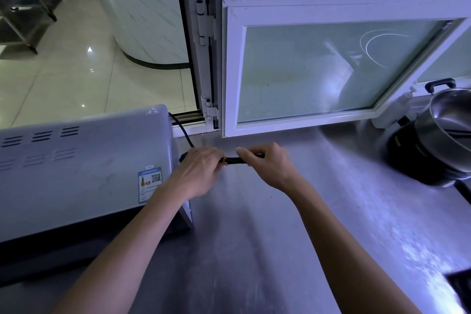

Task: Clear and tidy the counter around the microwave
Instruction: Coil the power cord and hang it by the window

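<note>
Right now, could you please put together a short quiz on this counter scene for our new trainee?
1. True or false: both the left hand and the right hand grip the bundled black cord.
2. Which appliance does the cord lead behind? A) the microwave B) the steel pot C) neither of them
3. Fill in: the white-framed window behind the hands stands ____.

Key
1. True: each hand holds one end of the bundle, just above the counter.
2. A: the cord runs up behind the microwave's rear right corner.
3. Open: it is swung inward over the counter.
</note>
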Demonstrator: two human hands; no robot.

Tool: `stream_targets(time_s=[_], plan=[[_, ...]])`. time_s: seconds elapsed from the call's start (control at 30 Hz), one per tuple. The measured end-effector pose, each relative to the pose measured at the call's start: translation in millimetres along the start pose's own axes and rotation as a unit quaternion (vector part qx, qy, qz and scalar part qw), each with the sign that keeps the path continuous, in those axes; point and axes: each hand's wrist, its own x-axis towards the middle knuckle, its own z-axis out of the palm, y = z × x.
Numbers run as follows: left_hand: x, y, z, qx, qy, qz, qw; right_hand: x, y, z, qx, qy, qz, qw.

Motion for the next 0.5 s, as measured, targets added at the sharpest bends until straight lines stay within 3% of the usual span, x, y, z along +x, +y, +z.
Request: stream_targets(time_s=[0.13,0.3,0.5], plan=[[2,-6,9,0.024,-0.010,0.018,0.999,-10,11,-1,0.033,-0.027,0.029,0.999],[3,-1,17,0.050,0.003,-0.003,0.999,-18,22,7,0.075,-0.044,0.002,0.996],[5,7,48,0.119,0.026,-0.044,0.992,-17,50,23,0.089,-0.009,0.036,0.995]])
